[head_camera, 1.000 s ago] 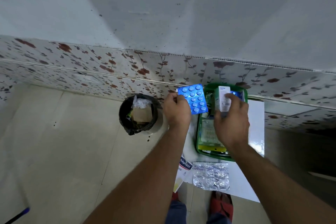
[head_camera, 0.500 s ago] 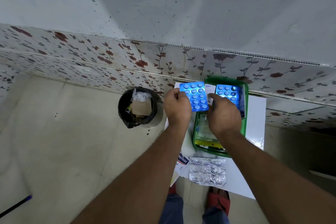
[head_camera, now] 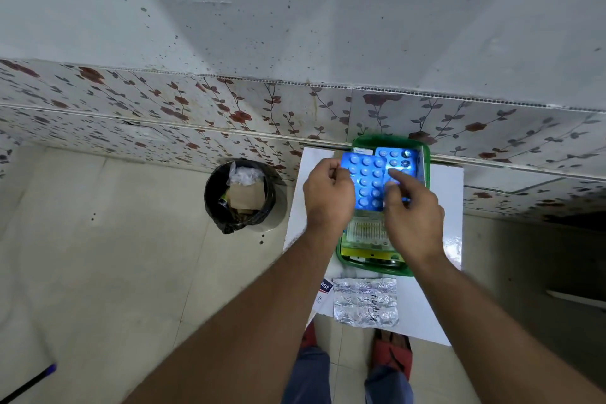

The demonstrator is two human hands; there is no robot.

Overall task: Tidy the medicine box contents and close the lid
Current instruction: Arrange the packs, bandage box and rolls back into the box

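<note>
A green medicine box [head_camera: 425, 157] stands open on a small white table [head_camera: 449, 193] against the tiled wall. My left hand [head_camera: 328, 197] pinches the left edge of a blue blister strip [head_camera: 365, 182] held over the box. A second blue strip [head_camera: 398, 159] lies in the box's far end. My right hand [head_camera: 411, 216] hovers over the box, its fingertips touching the strips where they meet. Below the hands, a clear pack and a yellow item [head_camera: 367, 252] lie in the box. No lid is visible.
A silver foil blister sheet [head_camera: 365, 302] and a plaster packet [head_camera: 323, 293] lie on the table's near edge. A black-lined waste bin [head_camera: 242, 195] with paper in it stands on the floor to the left. My feet are under the table.
My right hand let go of a white carton in the box, uncovering the second blue strip. My left hand carried its blue strip rightward, over the box.
</note>
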